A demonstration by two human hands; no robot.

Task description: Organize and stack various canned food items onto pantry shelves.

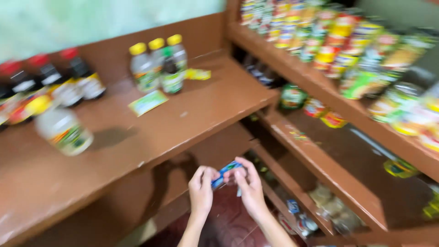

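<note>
My left hand [201,190] and my right hand [249,185] meet low in the middle of the view. Both pinch a small blue packet [226,173] between their fingertips. They hover in front of the lower edge of a brown wooden shelf [183,123]. The whole picture is blurred by motion.
Clear bottles with yellow caps [157,64] stand at the back of the shelf, dark bottles with red caps [50,77] at the left, a pale bottle [64,130] nearer. A green card [147,102] lies flat. Shelves on the right hold cans [329,41] and packets [334,208].
</note>
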